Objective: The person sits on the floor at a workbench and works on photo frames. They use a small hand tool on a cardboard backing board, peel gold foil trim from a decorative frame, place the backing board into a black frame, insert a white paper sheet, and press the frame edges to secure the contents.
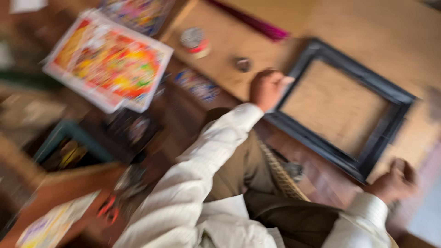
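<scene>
Wooden floor [395, 32]: L hand [266, 88] & R hand [394, 179], both fisted, grip black frame [342, 156] edges

The view is blurred. A black picture frame [342, 108] lies flat on a pale wooden board [381, 32], its opening showing board-coloured backing. The left hand [266, 88] rests closed at the frame's left edge, touching it; whether it pinches anything cannot be told. The right hand [395, 180], fist-like, sits at the frame's near right corner. Both arms wear white sleeves [202, 170]. Left of the frame, well apart, lies a bright, multicoloured print [108, 59]. Between print and frame stand a small round tin [195, 41] and a dark small cap [243, 64]. Beyond the frame lies a pink strip [257, 22]
</scene>
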